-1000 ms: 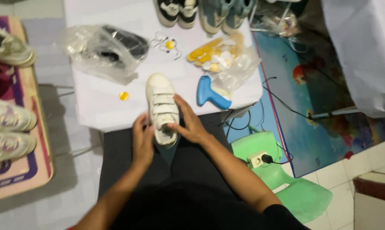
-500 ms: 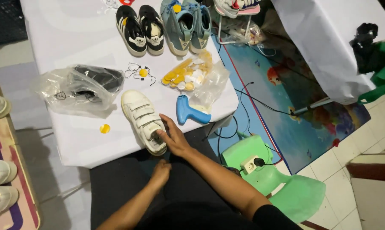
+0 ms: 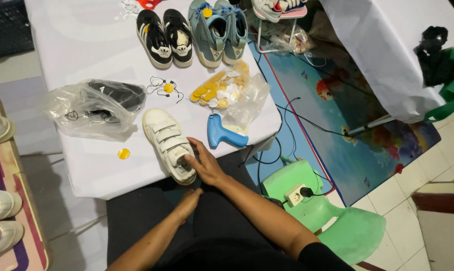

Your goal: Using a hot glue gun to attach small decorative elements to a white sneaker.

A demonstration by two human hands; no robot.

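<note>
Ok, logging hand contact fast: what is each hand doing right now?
Left hand: open, holding nothing, down at the lap below the table edge.
Right hand: open, fingers resting on the white strap shoe, not gripping it.

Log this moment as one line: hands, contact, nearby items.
right hand: resting on white strap shoe | left hand: empty, at lap below table edge | nearby: blue tagging gun, yellow round tag
</note>
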